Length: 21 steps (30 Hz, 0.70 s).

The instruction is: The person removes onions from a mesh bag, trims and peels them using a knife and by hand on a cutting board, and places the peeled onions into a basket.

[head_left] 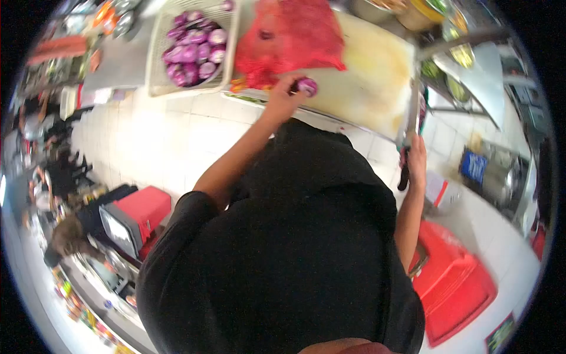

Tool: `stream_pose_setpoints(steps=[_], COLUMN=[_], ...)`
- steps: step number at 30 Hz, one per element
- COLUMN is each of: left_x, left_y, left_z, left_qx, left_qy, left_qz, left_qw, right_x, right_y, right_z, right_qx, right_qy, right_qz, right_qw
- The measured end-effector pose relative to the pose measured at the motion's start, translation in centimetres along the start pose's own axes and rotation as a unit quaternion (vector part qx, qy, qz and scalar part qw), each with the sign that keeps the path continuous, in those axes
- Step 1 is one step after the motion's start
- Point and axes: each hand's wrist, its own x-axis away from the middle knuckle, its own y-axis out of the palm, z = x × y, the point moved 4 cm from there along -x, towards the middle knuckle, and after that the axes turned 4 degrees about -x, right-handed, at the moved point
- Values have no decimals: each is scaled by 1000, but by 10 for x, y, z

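My left hand (285, 99) holds a purple onion (307, 87) between its fingers, over the near edge of the cutting board (377, 71). My right hand (416, 158) is closed round the dark handle of a large knife (414, 109), whose blade points away from me along the board's right edge. A red mesh bag (295, 35) lies on the board beyond my left hand. To its left, a white plastic basket (151, 71) holds several purple onions (191, 53), some with pale cut ends.
Metal containers (372, 10) stand at the board's far edge. On the right are a metal rack (466, 76) and a red bin (451, 283) near my right elbow. A red and grey box (138, 218) and other people are to the left.
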Motion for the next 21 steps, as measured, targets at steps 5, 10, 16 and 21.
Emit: stream_pose_setpoints(steps=[5,10,16,21], left_x=[16,21,7,-4], left_y=[-37,-95,-206,-273], left_z=[32,53,53,28], left_qx=[37,29,-133,-367], left_qy=[5,-15,110,88], left_qz=[-10,21,183,214], left_qw=[999,999,968,901], right_x=[15,9,0,2], right_y=[52,83,82,85], right_z=[-3,2,12,9], right_qx=[30,-19,-17,-7], right_qy=[-15,-3,-9,14], right_qz=[-56,-9,-14,8], right_qw=[998,1000,1000,1000])
